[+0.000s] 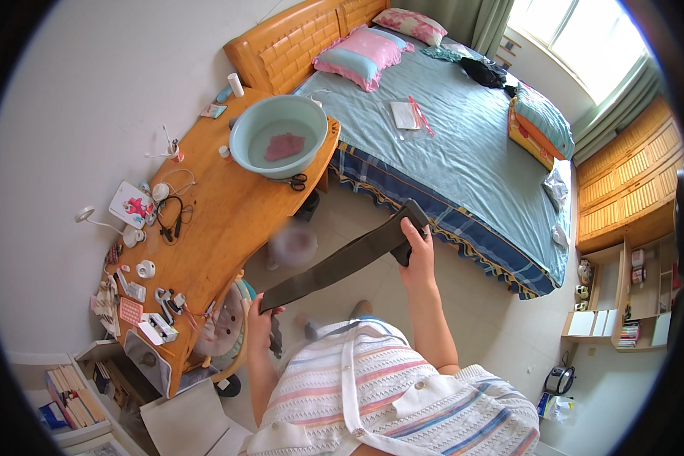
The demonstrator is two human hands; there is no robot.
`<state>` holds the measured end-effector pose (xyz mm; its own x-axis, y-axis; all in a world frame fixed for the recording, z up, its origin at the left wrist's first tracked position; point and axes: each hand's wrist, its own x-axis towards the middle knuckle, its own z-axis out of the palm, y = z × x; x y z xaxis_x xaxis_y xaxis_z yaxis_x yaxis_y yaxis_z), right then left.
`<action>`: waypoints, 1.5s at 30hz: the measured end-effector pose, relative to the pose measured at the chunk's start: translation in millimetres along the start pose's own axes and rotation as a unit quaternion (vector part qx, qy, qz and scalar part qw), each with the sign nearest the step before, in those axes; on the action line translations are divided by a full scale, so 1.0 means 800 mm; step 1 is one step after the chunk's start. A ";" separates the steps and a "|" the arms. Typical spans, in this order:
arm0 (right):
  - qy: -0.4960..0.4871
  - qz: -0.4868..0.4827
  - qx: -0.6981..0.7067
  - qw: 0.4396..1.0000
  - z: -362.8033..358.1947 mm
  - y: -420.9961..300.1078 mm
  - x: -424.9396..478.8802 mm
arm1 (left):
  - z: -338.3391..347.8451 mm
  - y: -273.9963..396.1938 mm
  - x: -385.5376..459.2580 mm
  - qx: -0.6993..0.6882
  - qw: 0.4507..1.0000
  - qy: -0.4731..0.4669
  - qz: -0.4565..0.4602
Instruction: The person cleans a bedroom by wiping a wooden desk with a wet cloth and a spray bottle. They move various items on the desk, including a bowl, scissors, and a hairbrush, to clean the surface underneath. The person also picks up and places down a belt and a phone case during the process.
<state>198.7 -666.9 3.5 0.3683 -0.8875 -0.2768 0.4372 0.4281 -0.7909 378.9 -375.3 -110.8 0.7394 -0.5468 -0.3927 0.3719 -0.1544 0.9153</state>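
Observation:
A wide dark strap (336, 259), perhaps a belt, is stretched at a slant across the space before my body. My right hand (419, 253) grips its upper end, with the thumb on top beside a thick black buckle-like end piece (415, 214). Lower down on the left, my left hand (258, 328) holds the other end. Some dark material (276, 337) hangs just beside that hand; what it is I cannot tell. Below the strap are the tiled floor and my feet.
To the left runs a curved wooden desk (205, 228) with a basin (245, 151) of water and pink cloth, scissors (298, 182), cables and small items. A bed (461, 165) with pillows stands ahead. A cushioned chair (222, 325) sits by the desk. Shelves (598, 336) line the right.

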 end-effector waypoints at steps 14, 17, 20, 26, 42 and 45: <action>-0.055 0.214 -0.014 0.975 -0.018 0.080 -0.006 | 0.053 0.094 0.032 -0.617 0.747 -0.152 0.195; -0.048 0.274 0.042 0.959 -0.023 0.104 -0.014 | 0.056 0.112 0.038 -0.727 0.654 -0.140 0.155; -0.042 0.315 0.058 0.947 -0.019 0.112 -0.022 | 0.043 0.112 0.047 -0.799 0.576 -0.129 0.116; -0.079 0.268 -0.032 0.959 -0.015 0.104 -0.021 | 0.037 0.119 0.039 -0.801 0.587 -0.089 0.074; -0.202 -0.054 -0.348 0.914 0.024 0.116 -0.041 | 0.086 0.086 0.024 -0.232 0.969 -0.080 0.010; -0.226 -0.077 -0.337 0.911 0.037 0.107 -0.050 | 0.100 0.084 0.014 -0.103 0.985 -0.130 -0.048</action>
<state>245.7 -590.0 -37.0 0.7124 -0.7018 -0.0024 -0.0350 -0.0321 -0.9989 367.4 -457.5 -46.8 0.5370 -0.7339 -0.4160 0.5594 -0.0592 0.8268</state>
